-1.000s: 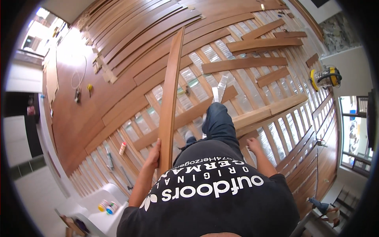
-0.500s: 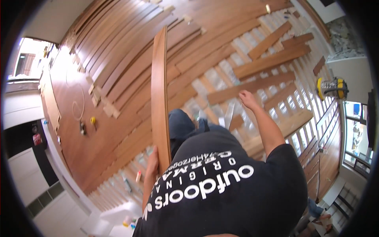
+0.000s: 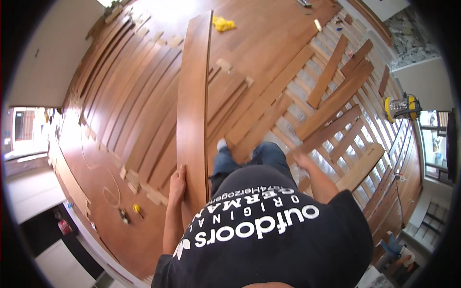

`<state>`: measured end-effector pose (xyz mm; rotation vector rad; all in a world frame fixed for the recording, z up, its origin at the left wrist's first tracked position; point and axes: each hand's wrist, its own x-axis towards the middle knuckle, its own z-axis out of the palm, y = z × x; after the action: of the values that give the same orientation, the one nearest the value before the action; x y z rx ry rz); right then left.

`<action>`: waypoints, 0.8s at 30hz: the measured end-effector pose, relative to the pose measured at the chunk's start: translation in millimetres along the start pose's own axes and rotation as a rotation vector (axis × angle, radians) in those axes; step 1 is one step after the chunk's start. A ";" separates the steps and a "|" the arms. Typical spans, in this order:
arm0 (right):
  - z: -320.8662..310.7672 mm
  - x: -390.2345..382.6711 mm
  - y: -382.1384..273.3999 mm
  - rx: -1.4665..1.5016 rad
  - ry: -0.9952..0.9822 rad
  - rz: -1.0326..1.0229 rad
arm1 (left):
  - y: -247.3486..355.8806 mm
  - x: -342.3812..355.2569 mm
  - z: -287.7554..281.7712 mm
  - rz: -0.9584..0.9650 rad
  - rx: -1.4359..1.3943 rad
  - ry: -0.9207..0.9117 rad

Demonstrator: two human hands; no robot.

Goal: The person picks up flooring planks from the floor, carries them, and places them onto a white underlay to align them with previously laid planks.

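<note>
A long brown wooden floorboard (image 3: 194,96) stands tilted along my left side, reaching from beside my body far out over the floor. My left hand (image 3: 177,181) is closed around the board's left edge near its lower part. At my right side, my right hand (image 3: 301,161) hangs away from the board, smeared by motion, so its fingers are unclear. Below it are loose boards and the wooden battens. My feet stand close together, one white sock (image 3: 221,144) showing beside the board.
Rows of loose boards (image 3: 144,96) lie at the left. Loose planks (image 3: 336,108) rest across battens at the right, near a yellow vacuum cleaner (image 3: 402,106). A yellow bag or cloth (image 3: 224,24) lies far ahead; a yellow tool (image 3: 137,208) lies left. Another person (image 3: 398,249) is at lower right.
I have come more upright and my view has shifted. The board in my left hand shows more of its broad face. My right hand has drawn down and back toward my body.
</note>
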<state>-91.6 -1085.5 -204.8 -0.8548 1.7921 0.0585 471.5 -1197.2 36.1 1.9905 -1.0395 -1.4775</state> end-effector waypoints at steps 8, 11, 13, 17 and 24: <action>-62.8 27.6 16.1 0.911 0.354 0.449 | 227.9 222.1 37.0 0.491 0.296 0.132; -145.1 97.0 -84.4 1.050 0.517 0.002 | 302.1 288.0 91.6 0.516 0.346 0.076; -211.6 175.5 -125.8 1.246 0.536 0.002 | 373.2 329.4 162.9 0.624 0.329 -0.006; -384.9 170.3 -434.0 1.270 0.003 -0.788 | 484.4 374.3 217.6 0.790 0.194 -0.056; -564.4 145.1 -636.7 1.260 0.062 -1.288 | 693.6 473.8 356.5 1.077 0.060 -0.242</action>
<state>-204.2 -1874.4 126.9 -0.8322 0.7041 -1.7062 -7.1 -1967.3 139.2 0.9253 -1.8476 -1.0440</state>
